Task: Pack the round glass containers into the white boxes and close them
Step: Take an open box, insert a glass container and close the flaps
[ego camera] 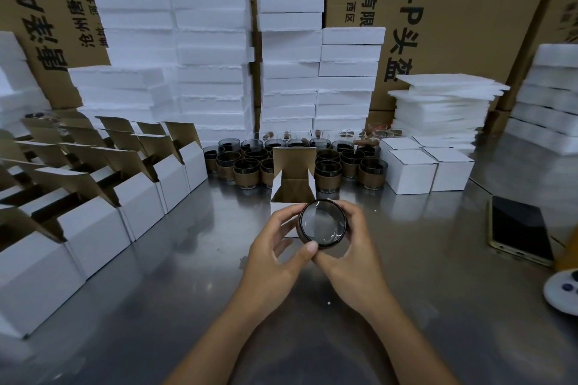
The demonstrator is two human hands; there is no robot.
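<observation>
My left hand (278,244) and right hand (350,250) grip the round dark glass container (323,223); I'd lower it squarely into the open white cardboard box (292,191).

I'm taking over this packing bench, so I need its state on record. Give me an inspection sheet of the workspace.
Surface: metal table, shiny, a few small specks.
Job's things: glass container held before an open white box; more containers grouped behind; open boxes rowed left; closed boxes right.
Clutter: phone at right; white round device at the edge.
Hands: left hand and right hand both hold the glass container.
Cables: nothing seen.
Surroundings: foam stacks and cardboard cartons behind.
</observation>
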